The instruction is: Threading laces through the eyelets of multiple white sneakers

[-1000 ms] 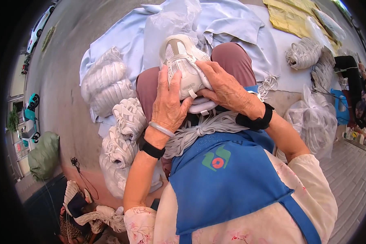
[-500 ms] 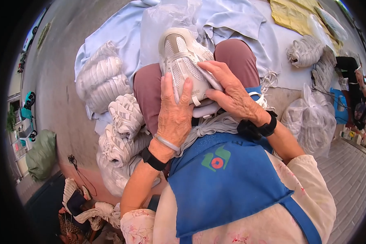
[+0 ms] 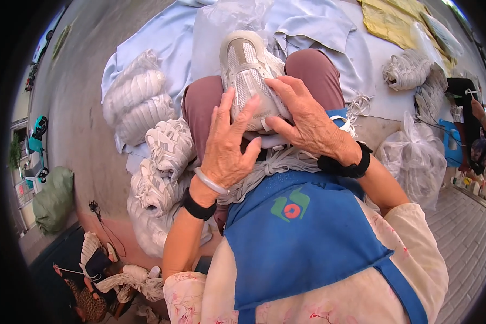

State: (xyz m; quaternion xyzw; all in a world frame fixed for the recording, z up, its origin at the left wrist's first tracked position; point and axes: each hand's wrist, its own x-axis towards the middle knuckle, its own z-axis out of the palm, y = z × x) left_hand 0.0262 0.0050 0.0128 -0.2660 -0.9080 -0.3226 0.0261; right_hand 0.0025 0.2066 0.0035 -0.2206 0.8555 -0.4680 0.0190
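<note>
Apron (image 3: pixel 308 237): blue, lower centre of the frame.
Laces (image 3: pixel 267 168): pale bundle at centre, just above the apron.
Left hand (image 3: pixel 229 143): fingers spread wide, tips by the shoe's left side.
Right hand (image 3: pixel 313 121): thumb apart from bent fingers at the shoe's right side; cannot tell whether they grip.
Shoe (image 3: pixel 247 67): pale, upper centre, toe up the frame, between the knees (image 3: pixel 316 73).
Wrapped shoes (image 3: pixel 137 102): stacked, left of centre.
Sheet (image 3: pixel 162 35): pale blue, top.
Sack (image 3: pixel 54 200): green, far left.
</note>
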